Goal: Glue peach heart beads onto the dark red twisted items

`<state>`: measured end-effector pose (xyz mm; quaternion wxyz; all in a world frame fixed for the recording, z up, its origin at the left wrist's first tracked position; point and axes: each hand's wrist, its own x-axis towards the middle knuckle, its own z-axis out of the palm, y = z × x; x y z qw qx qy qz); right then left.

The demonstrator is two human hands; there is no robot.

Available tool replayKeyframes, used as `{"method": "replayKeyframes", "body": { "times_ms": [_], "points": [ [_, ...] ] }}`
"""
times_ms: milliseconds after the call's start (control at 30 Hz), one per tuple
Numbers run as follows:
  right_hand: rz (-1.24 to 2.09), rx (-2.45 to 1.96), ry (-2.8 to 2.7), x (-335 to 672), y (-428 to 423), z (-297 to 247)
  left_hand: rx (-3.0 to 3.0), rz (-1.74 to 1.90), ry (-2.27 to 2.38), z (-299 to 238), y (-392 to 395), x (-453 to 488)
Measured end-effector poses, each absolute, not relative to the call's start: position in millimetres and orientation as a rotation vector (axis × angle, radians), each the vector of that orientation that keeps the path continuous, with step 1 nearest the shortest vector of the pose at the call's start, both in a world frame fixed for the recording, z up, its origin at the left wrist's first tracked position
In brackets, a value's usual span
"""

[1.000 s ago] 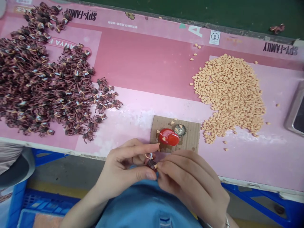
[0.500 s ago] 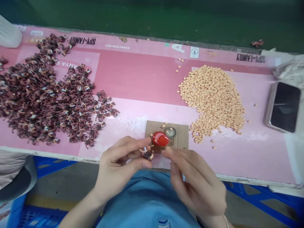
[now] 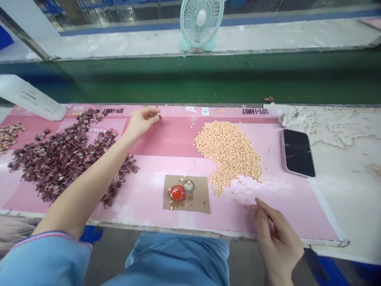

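My left hand (image 3: 142, 122) reaches to the far side of the pink mat, its thumb and fingers closed on a small dark figure piece (image 3: 160, 117). Similar dark brown pieces with pale bits lie heaped (image 3: 64, 157) under and left of my forearm. By the near right edge, my right hand (image 3: 275, 234) is closed in a pinch; what it holds, if anything, is too small to make out. Between the hands, a cardboard piece (image 3: 198, 202) carries a red cap-like dish (image 3: 177, 193) and a metal bottle cap (image 3: 189, 186). Tiny tan pieces form a pile (image 3: 230, 153) beyond it.
A phone (image 3: 298, 153) lies at the right. A white plastic bottle (image 3: 32, 99) lies tilted at the back left, near more tan-and-dark pieces (image 3: 10, 135). Past the green divider (image 3: 133, 81) stands a mint-green fan (image 3: 201, 22). Crumpled sheeting (image 3: 293, 117) lies behind the phone.
My left hand has moved away from the red dish to the far side of the mat with the dark piece. My right hand has moved off to the right. The view has tilted up.
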<state>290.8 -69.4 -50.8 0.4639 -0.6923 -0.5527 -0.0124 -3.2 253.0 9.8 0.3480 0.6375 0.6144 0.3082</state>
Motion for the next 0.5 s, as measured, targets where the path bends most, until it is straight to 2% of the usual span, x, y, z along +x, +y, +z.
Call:
{"method": "replayKeyframes", "body": {
  "times_ms": [100, 233, 367, 500],
  "points": [
    [-0.054, -1.698, -1.326, 294, -65, -61, 1.756, 0.771, 1.74, 5, 331, 13],
    [-0.057, -1.663, -1.435, 296, -63, -63, 1.909, 0.714, 1.846, -8, 377, 17],
    [-0.076, -1.665, -1.458, 294, -64, -61, 2.076, 0.647, 1.855, -14, 378, -1],
    [-0.1, -1.692, -1.424, 290, -62, -60, 2.224, 0.55, 1.758, 1, 342, -38]
  ]
}}
